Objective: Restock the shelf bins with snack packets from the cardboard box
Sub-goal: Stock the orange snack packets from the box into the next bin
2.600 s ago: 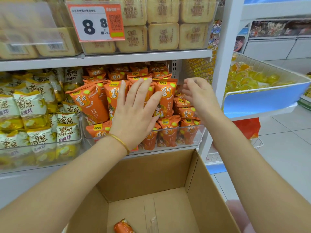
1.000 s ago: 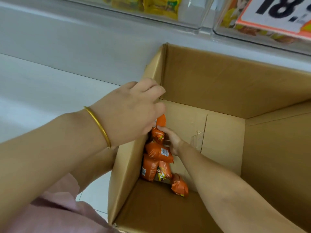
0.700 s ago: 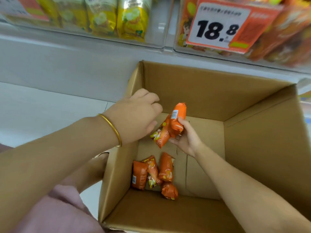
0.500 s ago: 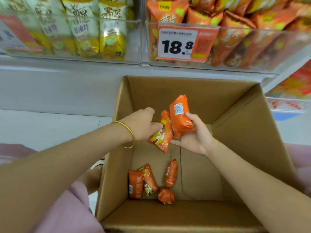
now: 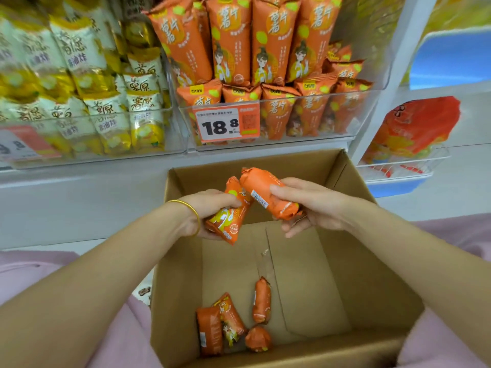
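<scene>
Restocking at a shop shelf: we hold two packets over the open brown cardboard box (image 5: 358, 261). Our left hand (image 5: 210, 208), with a thin gold bangle (image 5: 195, 216) at the wrist, has its fingers and thumb curled round one orange foil snack packet (image 5: 228, 224), printed face towards us and lower end tilted down. Our right hand (image 5: 316, 205) clamps a second orange packet (image 5: 265, 195), barcode side up, between thumb and fingers. The two packets touch at their upper ends. Four more orange packets (image 5: 210, 333) lie loose on the box floor near its left-hand wall. Just above the box, the clear plastic shelf bin (image 5: 353, 120) stands packed with upright rows of the same orange packets, and a white-and-orange price tag (image 5: 228, 126) on its front reads 18.8. Beside it to the left, a second clear bin (image 5: 175, 128) holds yellow-and-white packets (image 5: 106, 120). Pink fabric (image 5: 32, 266) shows at both lower edges.
</scene>
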Available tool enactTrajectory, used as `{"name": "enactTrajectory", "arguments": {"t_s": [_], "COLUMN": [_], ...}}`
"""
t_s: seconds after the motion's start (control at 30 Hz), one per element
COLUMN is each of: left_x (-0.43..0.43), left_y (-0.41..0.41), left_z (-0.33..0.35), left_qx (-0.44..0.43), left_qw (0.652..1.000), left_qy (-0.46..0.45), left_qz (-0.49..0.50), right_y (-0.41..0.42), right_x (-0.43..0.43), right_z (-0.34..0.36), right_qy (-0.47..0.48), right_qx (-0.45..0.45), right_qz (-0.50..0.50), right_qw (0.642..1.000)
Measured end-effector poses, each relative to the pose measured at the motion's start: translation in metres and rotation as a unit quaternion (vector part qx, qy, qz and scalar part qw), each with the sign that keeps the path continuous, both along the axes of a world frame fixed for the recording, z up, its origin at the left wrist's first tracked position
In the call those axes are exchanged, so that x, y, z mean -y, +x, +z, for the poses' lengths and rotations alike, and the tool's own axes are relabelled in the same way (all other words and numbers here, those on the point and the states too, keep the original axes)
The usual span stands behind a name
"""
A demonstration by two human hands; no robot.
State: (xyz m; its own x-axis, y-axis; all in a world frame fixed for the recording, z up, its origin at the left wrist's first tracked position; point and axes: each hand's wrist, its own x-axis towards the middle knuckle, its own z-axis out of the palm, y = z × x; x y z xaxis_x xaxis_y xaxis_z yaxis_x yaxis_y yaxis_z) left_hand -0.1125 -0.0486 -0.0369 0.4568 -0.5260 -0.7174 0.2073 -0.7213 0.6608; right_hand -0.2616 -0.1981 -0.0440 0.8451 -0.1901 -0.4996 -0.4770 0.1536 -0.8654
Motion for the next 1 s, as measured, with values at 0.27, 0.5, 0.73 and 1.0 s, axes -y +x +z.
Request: {"name": "enactTrajectory", "arguments": {"t_s": [0.27,0.5,0.73,1.0], "left_x": [0.001,0.002,0.003,0.008], "left_y": [0.005,0.003,0.001,-0.015], "left_z": [0.015,0.016,0.014,0.014], "left_qx": [-0.033,-0.033,-0.070,-0.098], "left_qw": [0.994,0.993,0.981,0.959], "left_qy": [-0.063,-0.110,-0.178,-0.263], "left_qz": [0.087,0.025,-0.018,0.023], "right_y": [-0.008,-0.004,-0.001,0.003], "right_x": [0.014,0.018,0.026,0.013], "right_z": [0.015,0.025,0.016,0.000], "right_qy": [-0.014,-0.092,0.011,0.180], "right_qx": [0.017,0.069,0.138,0.201], "right_qz": [0.147,0.096,0.006,-0.127], "right_qw": [0.989,0.989,0.990,0.954]}}
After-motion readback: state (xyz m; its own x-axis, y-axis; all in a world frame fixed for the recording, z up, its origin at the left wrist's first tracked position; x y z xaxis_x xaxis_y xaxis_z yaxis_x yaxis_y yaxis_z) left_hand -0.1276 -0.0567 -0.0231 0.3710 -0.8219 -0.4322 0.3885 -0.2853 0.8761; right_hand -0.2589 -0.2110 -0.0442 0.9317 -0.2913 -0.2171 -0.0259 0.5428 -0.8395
